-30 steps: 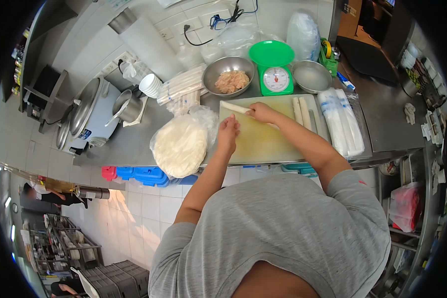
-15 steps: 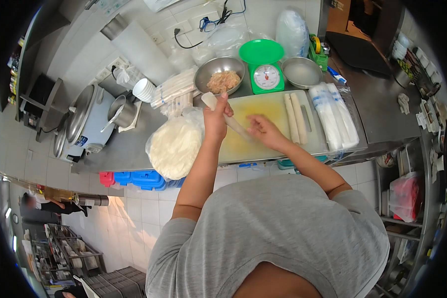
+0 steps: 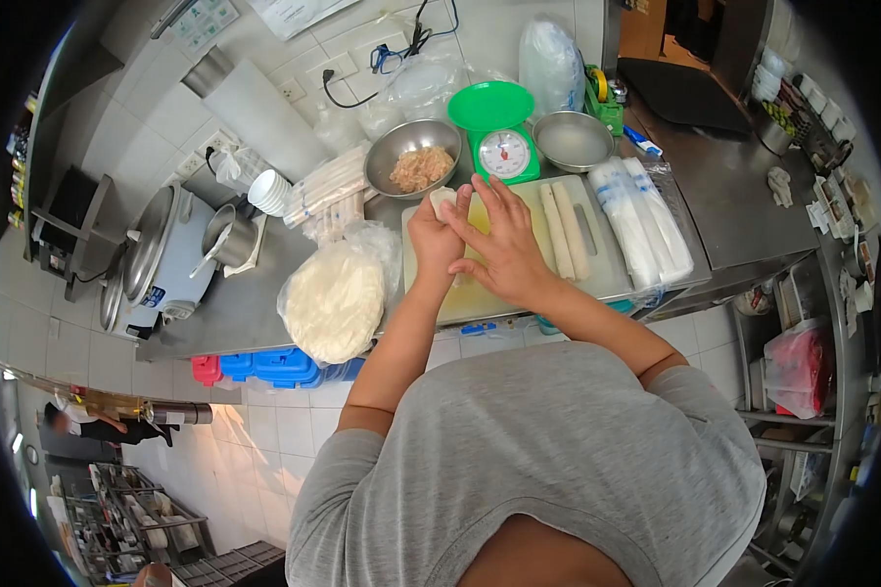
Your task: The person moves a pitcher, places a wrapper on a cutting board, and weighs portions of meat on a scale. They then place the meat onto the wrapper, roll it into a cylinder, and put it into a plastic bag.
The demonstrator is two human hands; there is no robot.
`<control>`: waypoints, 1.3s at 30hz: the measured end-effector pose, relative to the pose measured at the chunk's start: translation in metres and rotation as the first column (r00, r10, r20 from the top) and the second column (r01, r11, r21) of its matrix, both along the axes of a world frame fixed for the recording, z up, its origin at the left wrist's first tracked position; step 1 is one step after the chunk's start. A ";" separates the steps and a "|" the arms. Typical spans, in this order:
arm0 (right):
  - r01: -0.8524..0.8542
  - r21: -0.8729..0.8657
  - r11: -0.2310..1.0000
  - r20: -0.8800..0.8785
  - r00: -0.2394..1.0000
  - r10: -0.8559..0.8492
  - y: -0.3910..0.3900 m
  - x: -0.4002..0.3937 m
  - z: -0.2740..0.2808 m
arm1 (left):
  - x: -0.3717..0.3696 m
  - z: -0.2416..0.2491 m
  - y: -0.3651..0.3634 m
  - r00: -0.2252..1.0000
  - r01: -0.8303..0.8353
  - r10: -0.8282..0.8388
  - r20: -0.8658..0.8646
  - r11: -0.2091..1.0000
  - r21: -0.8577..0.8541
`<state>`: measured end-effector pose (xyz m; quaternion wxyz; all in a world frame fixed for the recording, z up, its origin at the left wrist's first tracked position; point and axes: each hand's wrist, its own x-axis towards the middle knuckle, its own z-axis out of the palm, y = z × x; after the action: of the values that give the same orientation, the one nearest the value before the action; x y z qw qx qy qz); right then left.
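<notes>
Left hand [image 3: 433, 238] closed around a pale rolled dough wrapper [image 3: 443, 201]; only the roll's white end shows above the fingers, at the far-left corner of the yellowish plastic cutting board [image 3: 489, 293]. Right hand [image 3: 504, 245] open, fingers spread flat, palm down over the board, touching the left hand and the roll side-on. Rest of the roll hidden under both hands, can't tell its length.

Two finished pale rolls [image 3: 563, 230] lie side by side on the board's right part, apart from the hands. Clear plastic-wrapped stack of white bags [image 3: 646, 230] just right of the board. Round stack of thin white wrappers in a plastic bag [image 3: 335, 298] on the steel counter [image 3: 235, 303], just left of the board. Behind the board: steel bowl of minced filling [image 3: 416, 166], green kitchen scale [image 3: 502, 132], empty steel bowl [image 3: 573, 140]. Rice cooker [image 3: 162, 259] at far left of the counter.
</notes>
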<state>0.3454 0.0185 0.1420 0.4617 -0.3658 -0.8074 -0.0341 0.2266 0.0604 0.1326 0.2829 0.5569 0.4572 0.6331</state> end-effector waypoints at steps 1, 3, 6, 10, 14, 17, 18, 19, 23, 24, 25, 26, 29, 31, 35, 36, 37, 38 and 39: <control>0.005 -0.005 1.000 -0.005 1.000 -0.005 -0.001 -0.001 0.001 | 0.001 0.000 -0.001 1.000 -0.014 0.014 -0.017 1.000 0.010; 0.005 -0.003 1.000 -0.014 1.000 -0.005 -0.001 -0.002 0.001 | 0.001 0.000 -0.002 0.998 -0.021 0.022 -0.052 1.000 0.023; -0.016 0.019 1.000 -0.004 1.000 0.016 0.005 -0.001 0.003 | -0.003 -0.008 -0.001 0.997 0.062 -0.060 -0.040 0.997 0.046; -0.115 -0.078 0.990 0.001 0.993 0.115 0.024 0.005 0.007 | 0.002 -0.016 -0.010 0.985 0.172 -0.169 -0.044 0.979 0.110; -0.588 -0.248 0.770 -0.660 0.684 0.310 0.022 0.022 0.010 | -0.010 0.013 -0.019 0.967 0.252 -0.255 0.012 0.948 -0.193; -0.658 -0.304 0.689 -0.679 0.657 0.328 0.017 0.027 0.001 | -0.020 0.024 -0.024 0.876 0.480 -0.453 0.164 0.851 -0.213; -0.658 -0.294 0.693 -0.646 0.671 0.363 0.016 0.027 -0.001 | -0.020 0.025 -0.026 0.852 0.522 -0.490 0.186 0.825 -0.216; -0.658 -0.283 0.698 -0.612 0.684 0.396 0.016 0.028 -0.002 | -0.019 0.025 -0.027 0.825 0.563 -0.526 0.207 0.797 -0.218; -0.629 -0.237 0.741 -0.472 0.741 0.478 0.020 0.030 -0.004 | -0.021 0.029 -0.029 0.789 0.612 -0.591 0.167 0.732 -0.300; -0.620 -0.226 0.752 -0.454 0.750 0.482 0.020 0.031 -0.002 | -0.022 0.030 -0.029 0.776 0.628 -0.608 0.169 0.716 -0.305; -0.611 -0.215 0.762 -0.435 0.758 0.486 0.019 0.031 0.002 | -0.023 0.030 -0.028 0.762 0.643 -0.624 0.171 0.700 -0.311; -0.603 -0.204 0.771 -0.417 0.766 0.489 0.018 0.031 0.004 | -0.024 0.030 -0.028 0.749 0.657 -0.640 0.173 0.684 -0.316; -0.543 -0.158 0.825 -0.304 0.821 0.483 0.021 0.030 0.009 | -0.029 0.026 -0.023 0.695 0.692 -0.706 0.136 0.606 -0.392; -0.478 -0.159 0.864 -0.094 0.878 0.469 0.023 0.029 0.016 | -0.028 0.018 -0.022 0.670 0.710 -0.742 0.030 0.629 -0.316; -0.409 -0.119 0.905 0.133 0.896 0.423 0.021 0.029 0.029 | -0.018 0.011 -0.023 0.676 0.707 -0.730 -0.101 0.682 -0.187; -0.449 -0.107 0.887 -0.004 0.893 0.451 0.021 0.030 0.027 | -0.019 0.014 -0.024 0.690 0.684 -0.719 -0.087 0.687 -0.247; -0.487 -0.088 0.869 -0.140 0.870 0.473 0.021 0.033 0.025 | -0.019 0.028 -0.028 0.705 0.657 -0.706 -0.074 0.689 -0.306; -0.524 -0.064 0.849 -0.272 0.828 0.490 0.021 0.034 0.024 | -0.019 0.040 -0.031 0.721 0.628 -0.690 -0.062 0.688 -0.364; -0.532 -0.078 0.843 -0.318 0.815 0.484 0.020 0.038 0.026 | -0.017 0.047 -0.033 0.729 0.621 -0.682 -0.061 0.697 -0.359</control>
<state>0.3830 0.0384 0.1678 0.5340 -0.1739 -0.8003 0.2101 0.2100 0.0276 0.1794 0.5293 0.6880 0.3484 0.3538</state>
